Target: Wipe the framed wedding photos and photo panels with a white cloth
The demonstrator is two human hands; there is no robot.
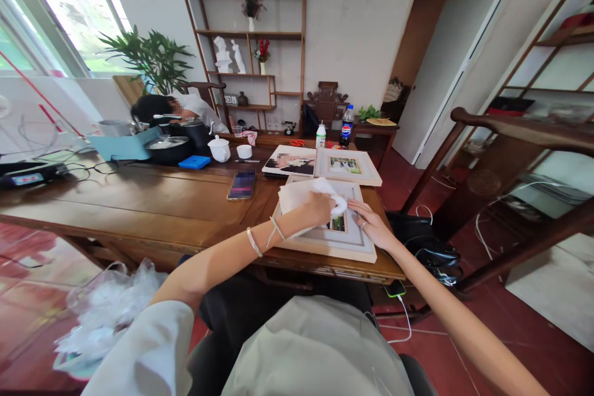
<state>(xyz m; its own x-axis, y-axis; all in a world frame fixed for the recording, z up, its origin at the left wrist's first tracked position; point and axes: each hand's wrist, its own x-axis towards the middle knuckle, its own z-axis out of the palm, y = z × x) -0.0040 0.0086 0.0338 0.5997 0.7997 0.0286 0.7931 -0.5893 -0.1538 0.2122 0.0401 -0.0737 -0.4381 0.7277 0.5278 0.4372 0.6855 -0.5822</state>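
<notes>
Pale-wood picture frame w/ broad white mat (352,246) lies flat on the brown wooden bench (195,198), at the bench's near side, in front of the person. Small dark-green photo (338,224) shows in its middle, part hidden by what's above it. Outline approx. square, so long axis can't be told.

Key relation: L hand (320,206) is over the frame's middle, arm crossing in from the near-left; R hand (370,223) is at its right border. So L is nearer the centre, R nearer the edge; frame surface is directly under both. L fingers are curled round a soft white cloth or tissue (298,193), bunched end toward the R hand, looser part spread over the frame's far-left portion. Can't tell how tight the grip is, or exactly where cloth meets surface. R fingers are straight, not gripping, laid along the right border w/ tips pointing far-left, close to the bunched end; can't tell if they touch it.

Rel. to the frame: 2nd white-bordered frame (370,171) just beyond, edges touching or nearly so; white-edged print w/ dark figures (301,164) beyond its far-left corner; dark flat phone (242,185) to its left, well clear of both hands.
</notes>
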